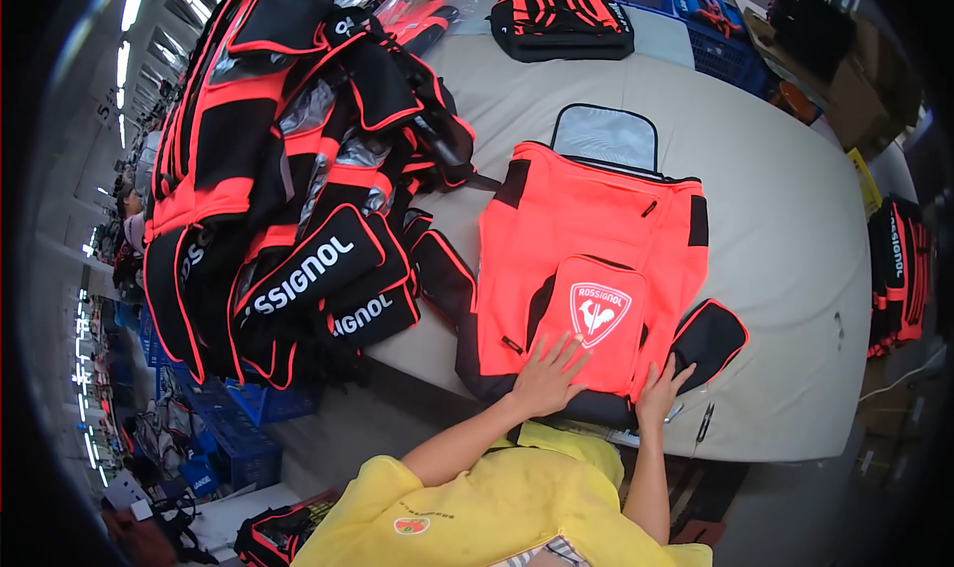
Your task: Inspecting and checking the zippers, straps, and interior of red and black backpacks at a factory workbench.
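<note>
A bright red-orange backpack [596,219] with black side panels lies flat on the pale table, its top flap [604,140] folded back to show a grey lining. On its front pocket [616,343] is a white shield emblem. My left hand [549,376] rests on the lower left of this pocket, fingers spread and holding nothing. At the bag's lower right edge, my right hand [659,396] touches the fabric with its fingers apart. Beside it juts a black side flap [713,343] with red piping. Thread snips [706,423] lie to the right of that hand.
A tall heap of black and red bags [288,189] covers the table's left side. Another folded bag [562,25] sits at the far edge, near blue crates [720,55]. More bags [897,274] hang or stack off the right edge. Cardboard boxes [860,95] stand at back right.
</note>
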Demonstrator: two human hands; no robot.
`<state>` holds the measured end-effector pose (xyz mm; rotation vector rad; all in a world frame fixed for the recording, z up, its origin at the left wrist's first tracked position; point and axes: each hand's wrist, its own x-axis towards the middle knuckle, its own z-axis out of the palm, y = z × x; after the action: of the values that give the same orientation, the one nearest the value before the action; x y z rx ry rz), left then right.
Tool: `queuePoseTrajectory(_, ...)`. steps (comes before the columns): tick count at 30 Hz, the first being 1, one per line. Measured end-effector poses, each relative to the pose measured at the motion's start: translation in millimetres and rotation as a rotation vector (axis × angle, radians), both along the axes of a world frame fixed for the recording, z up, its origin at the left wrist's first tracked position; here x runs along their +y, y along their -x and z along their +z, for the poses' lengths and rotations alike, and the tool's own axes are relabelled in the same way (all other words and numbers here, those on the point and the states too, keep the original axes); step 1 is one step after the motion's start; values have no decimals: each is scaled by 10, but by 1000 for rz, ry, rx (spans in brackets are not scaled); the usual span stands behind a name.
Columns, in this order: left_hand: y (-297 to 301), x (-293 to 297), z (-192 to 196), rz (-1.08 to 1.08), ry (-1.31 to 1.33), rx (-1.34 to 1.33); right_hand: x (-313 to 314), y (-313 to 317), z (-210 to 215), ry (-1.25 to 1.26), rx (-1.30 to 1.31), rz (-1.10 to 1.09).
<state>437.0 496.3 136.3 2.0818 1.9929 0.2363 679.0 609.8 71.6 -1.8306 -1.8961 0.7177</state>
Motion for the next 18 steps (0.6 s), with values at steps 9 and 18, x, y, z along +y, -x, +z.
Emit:
queuePoseTrajectory(9,139,-183,-142,-68,-98,-119,-7,-76,-24,-1,5,-22)
queuePoseTrajectory(18,274,-530,-165,-97,-180,-175,-294,-36,-9,-85,71,-31)
